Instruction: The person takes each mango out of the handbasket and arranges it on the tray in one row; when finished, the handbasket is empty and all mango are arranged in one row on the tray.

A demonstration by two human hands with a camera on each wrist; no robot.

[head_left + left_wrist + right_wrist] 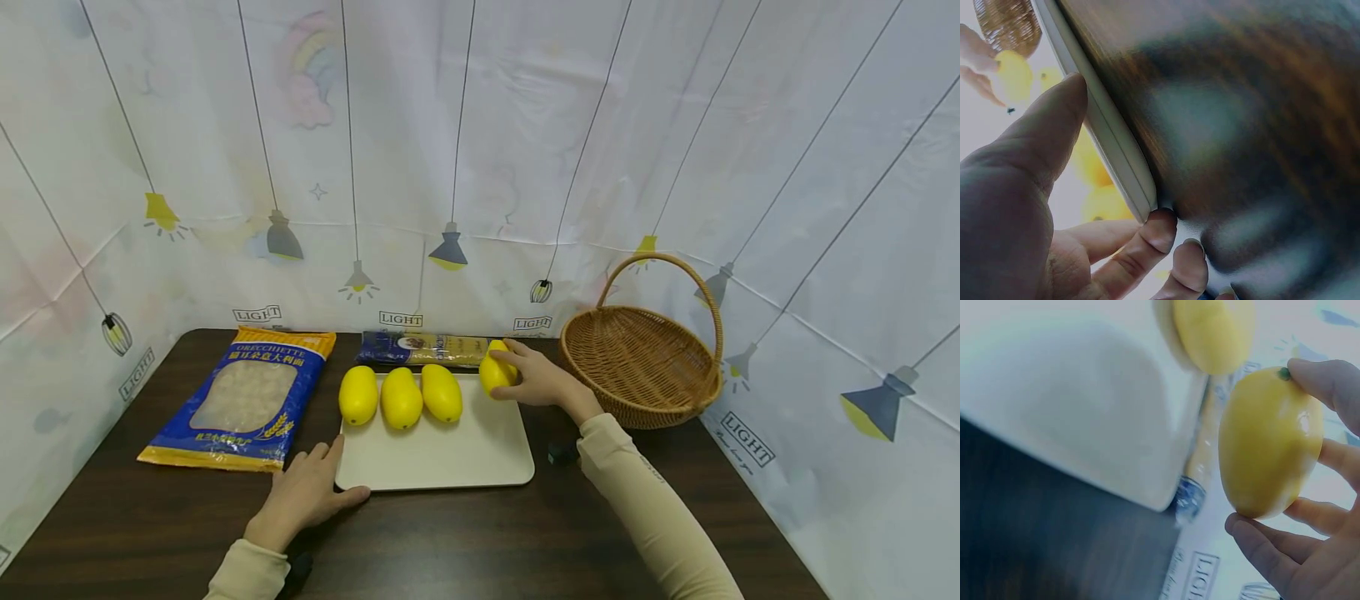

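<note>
My right hand [531, 375] holds a yellow mango [1270, 444] above the right back part of a white tray [442, 462]. Thumb and fingertips clasp it at its two ends, with its green stem spot by the thumb in the right wrist view. Three more mangoes, the left mango [358, 396], the middle mango [402, 398] and the right mango [442, 392], lie side by side along the tray's back left. At the tray's front left corner, my left hand [303, 490] grips the rim, thumb along the front edge and fingers at the left side.
Left of the tray lies a blue and yellow orecchiette bag [243, 396]. Behind the tray is a long blue and gold packet [423, 348], partly hidden by the mangoes and right hand. A wicker basket [637, 354] with a tall handle stands at the back right, near the right forearm.
</note>
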